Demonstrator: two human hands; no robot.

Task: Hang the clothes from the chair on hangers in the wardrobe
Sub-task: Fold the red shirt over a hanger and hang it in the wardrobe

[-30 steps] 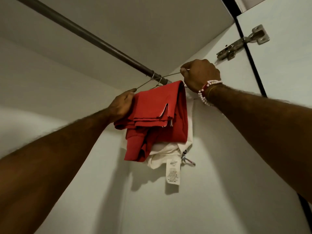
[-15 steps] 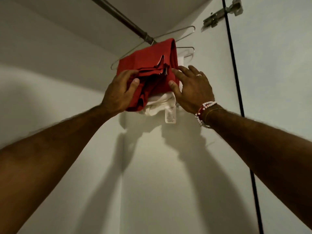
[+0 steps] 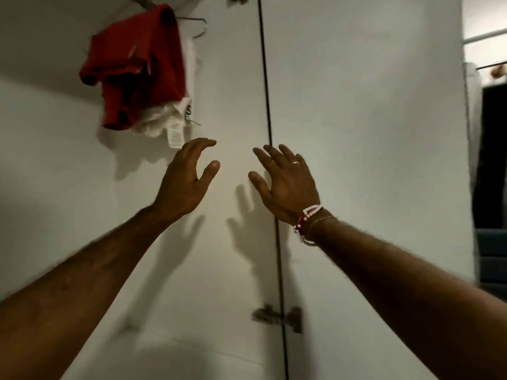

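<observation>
Slippage worries me: red garment (image 3: 137, 67) at eleven o'clock sits bunched on its hanger (image 3: 193, 19), unsupported; left hand (image 3: 183, 185) and right hand (image 3: 288, 185) both spread wide, holding nothing.

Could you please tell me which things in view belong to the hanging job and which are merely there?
Job in hand:
- red garment, hung up
- white garment next to it
- wire hanger
- left hand and right hand, both holding nothing

Merely there:
- door hinge
- beaded bracelet
- ring
</observation>
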